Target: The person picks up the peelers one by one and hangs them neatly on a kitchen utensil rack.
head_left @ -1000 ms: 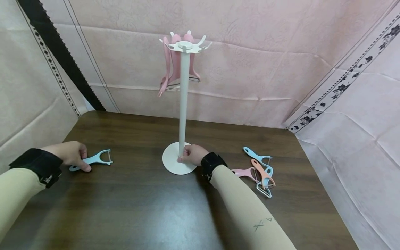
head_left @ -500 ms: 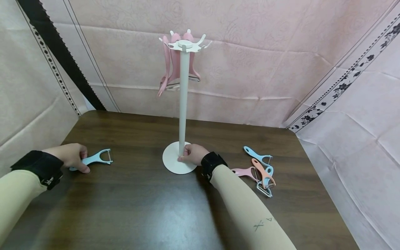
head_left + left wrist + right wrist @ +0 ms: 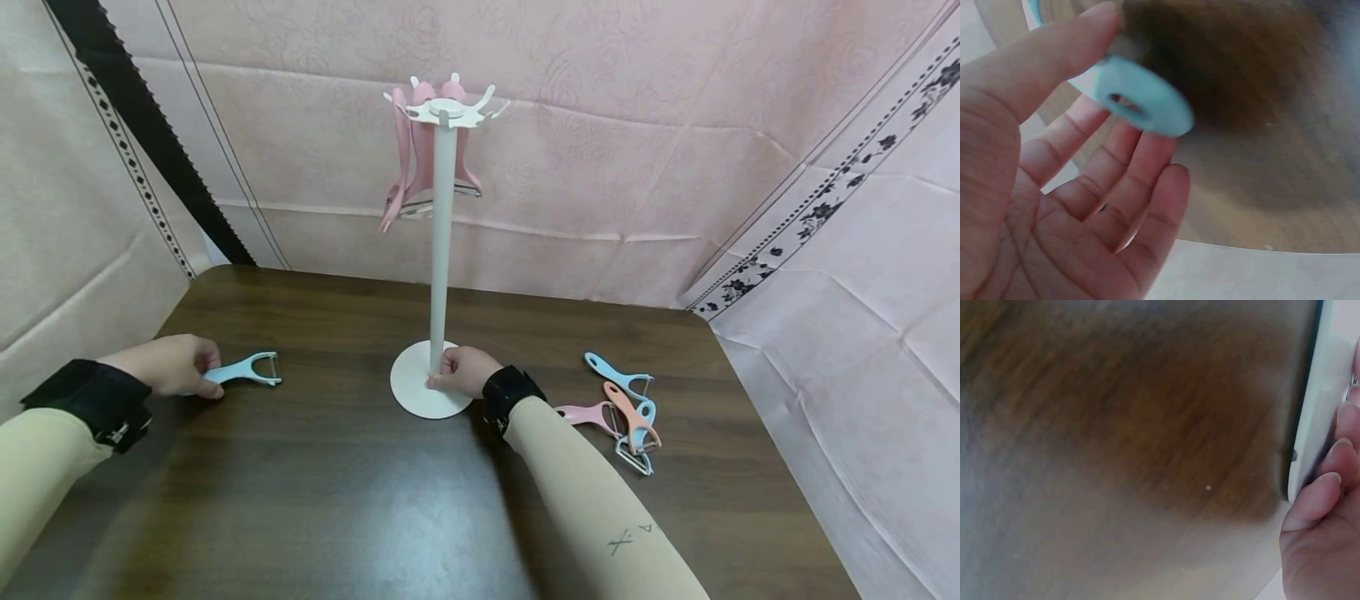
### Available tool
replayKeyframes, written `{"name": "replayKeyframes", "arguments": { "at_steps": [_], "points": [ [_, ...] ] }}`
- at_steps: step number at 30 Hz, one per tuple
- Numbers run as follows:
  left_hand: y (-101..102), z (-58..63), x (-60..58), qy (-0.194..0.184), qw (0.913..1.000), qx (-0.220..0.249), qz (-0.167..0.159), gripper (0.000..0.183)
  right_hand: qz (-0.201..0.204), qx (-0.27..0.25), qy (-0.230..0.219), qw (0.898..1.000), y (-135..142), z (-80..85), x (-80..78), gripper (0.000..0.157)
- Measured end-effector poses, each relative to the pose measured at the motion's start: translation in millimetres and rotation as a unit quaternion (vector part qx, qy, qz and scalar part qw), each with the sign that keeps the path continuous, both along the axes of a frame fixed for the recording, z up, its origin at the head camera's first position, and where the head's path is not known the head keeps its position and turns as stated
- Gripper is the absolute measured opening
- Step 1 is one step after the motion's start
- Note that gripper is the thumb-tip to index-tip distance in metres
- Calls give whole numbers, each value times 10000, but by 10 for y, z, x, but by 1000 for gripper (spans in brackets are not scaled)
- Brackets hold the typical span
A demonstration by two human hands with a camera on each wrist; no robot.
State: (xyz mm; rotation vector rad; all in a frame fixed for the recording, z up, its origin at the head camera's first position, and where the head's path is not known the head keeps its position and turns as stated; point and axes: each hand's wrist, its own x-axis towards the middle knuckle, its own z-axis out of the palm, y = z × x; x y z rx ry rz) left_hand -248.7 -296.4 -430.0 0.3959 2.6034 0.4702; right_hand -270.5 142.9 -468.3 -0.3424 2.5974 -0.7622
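Note:
At the left of the table, my left hand [image 3: 178, 367] pinches a light blue peeler [image 3: 243, 369] by its handle, its blade end pointing right. In the left wrist view the handle's holed end [image 3: 1163, 103] lies between thumb and fingers. Mid-table stands an upright white rack [image 3: 442, 242]; my right hand [image 3: 468, 372] holds the foot of its pole, just above the round base [image 3: 412, 392]. From hooks at its top hang several pink peelers [image 3: 422, 154]. The right wrist view shows fingers [image 3: 1316, 497] beside the white base.
Right of the right forearm lies a loose cluster of peelers: a blue one [image 3: 611, 367], an orange one [image 3: 626, 408], a pink one [image 3: 588, 414] and another blue one partly beneath. Pale cloth [image 3: 600, 167] hangs behind the brown table [image 3: 337, 500].
The blue peeler and my left hand's fingers have shifted slightly right and up; the peeler appears lifted off the tabletop. My right hand stays on the rack's pole.

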Motion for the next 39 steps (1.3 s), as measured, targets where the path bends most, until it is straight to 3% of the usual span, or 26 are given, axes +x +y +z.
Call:
{"name": "replayKeyframes", "arguments": {
  "at_steps": [8, 16, 19, 24, 31, 36, 39],
  "points": [
    [159, 132, 2, 820, 9956, 391, 246, 27, 5, -25, 32, 10000, -8, 34, 46, 34],
    [285, 234, 13, 1611, 9806, 891, 675, 42, -1, -26, 0, 10000, -3, 0, 19, 35],
    [290, 257, 15, 1924, 9709, 1106, 899, 45, -18, -88, -5, 10000, -3, -43, -8, 35],
    [331, 362, 60, 2523, 9458, 1557, 1328, 47, -7, -137, 57, 9999, -2, -79, -26, 36],
    [458, 531, 104, 3315, 8926, 2330, 1979, 39, -4, -166, 10, 9999, 11, -64, -40, 35],
    [555, 595, 110, 3661, 8636, 2744, 2119, 38, -18, -191, 5, 9998, 21, -75, -43, 36],
    [594, 603, 107, 3811, 8515, 2962, 2050, 38, -11, -174, 28, 9998, 18, -75, -37, 36]
  ]
}}
